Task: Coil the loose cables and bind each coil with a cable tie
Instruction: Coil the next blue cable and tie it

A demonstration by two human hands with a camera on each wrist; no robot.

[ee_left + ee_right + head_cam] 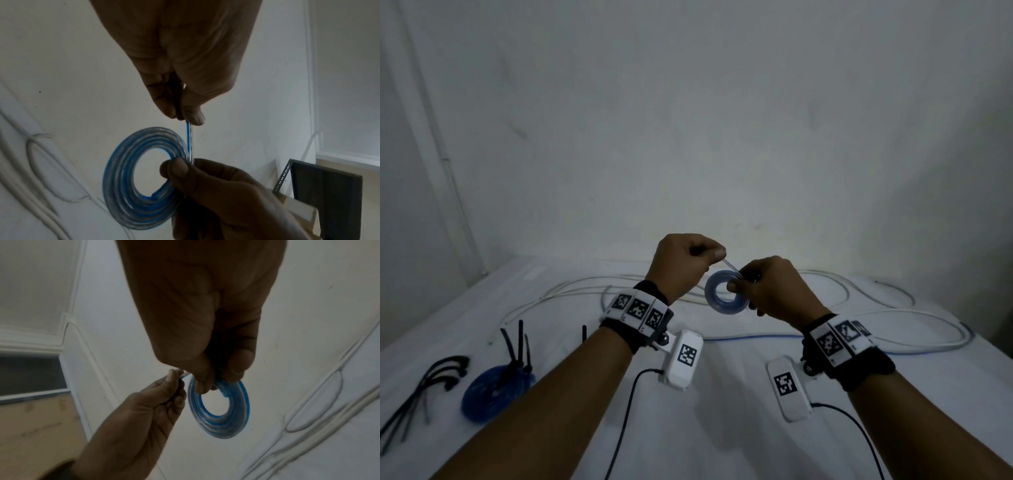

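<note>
A small flat coil of blue-and-clear cable hangs in the air above the white table. My right hand pinches the coil at its rim, thumb through the hole. My left hand pinches the cable's free end, a short straight stretch running from the coil up to its fingertips. A long loose white cable sprawls across the far side of the table. Several black cable ties lie at the left.
A larger blue coil bound with black ties that stick up lies at the left front. A thin blue cable runs under my wrists. Dark leads trail from the wrist cameras. The wall stands right behind the table.
</note>
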